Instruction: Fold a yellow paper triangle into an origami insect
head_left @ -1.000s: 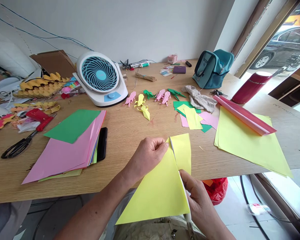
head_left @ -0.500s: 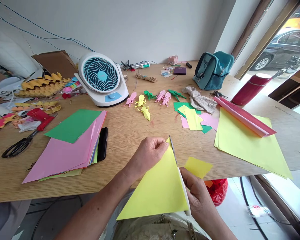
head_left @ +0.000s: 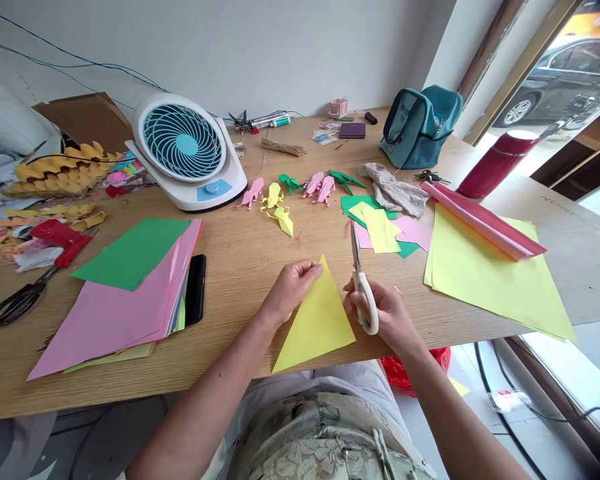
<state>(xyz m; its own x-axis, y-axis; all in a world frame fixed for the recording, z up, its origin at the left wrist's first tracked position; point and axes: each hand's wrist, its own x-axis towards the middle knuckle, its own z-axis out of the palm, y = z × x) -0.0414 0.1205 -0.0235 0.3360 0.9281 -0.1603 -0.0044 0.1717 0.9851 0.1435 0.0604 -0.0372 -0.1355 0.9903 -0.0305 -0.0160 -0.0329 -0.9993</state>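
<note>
My left hand (head_left: 294,285) pinches the top corner of a yellow paper triangle (head_left: 319,327) at the table's front edge. Just right of the paper, my right hand (head_left: 377,308) is closed around white-handled scissors (head_left: 364,293). Their blades look closed and point away from me, apart from the paper. Farther back stand folded paper figures: pink ones (head_left: 253,193), yellow ones (head_left: 283,220) and green ones (head_left: 347,179). Pieces of yellow, green and pink paper (head_left: 380,230) overlap beyond the scissors.
A stack of coloured paper (head_left: 125,307) lies left beside a black phone (head_left: 195,290). Behind it stands a fan (head_left: 185,143). Large yellow sheets (head_left: 495,293) lie right, near a red bottle (head_left: 500,163). Black-handled scissors (head_left: 17,303) lie far left. Below the edge hangs a red bag (head_left: 400,375).
The scissors have come away from the paper's right edge and moved up and forward. The triangle has moved away from my lap onto the table edge. A yellow offcut has left the table edge.
</note>
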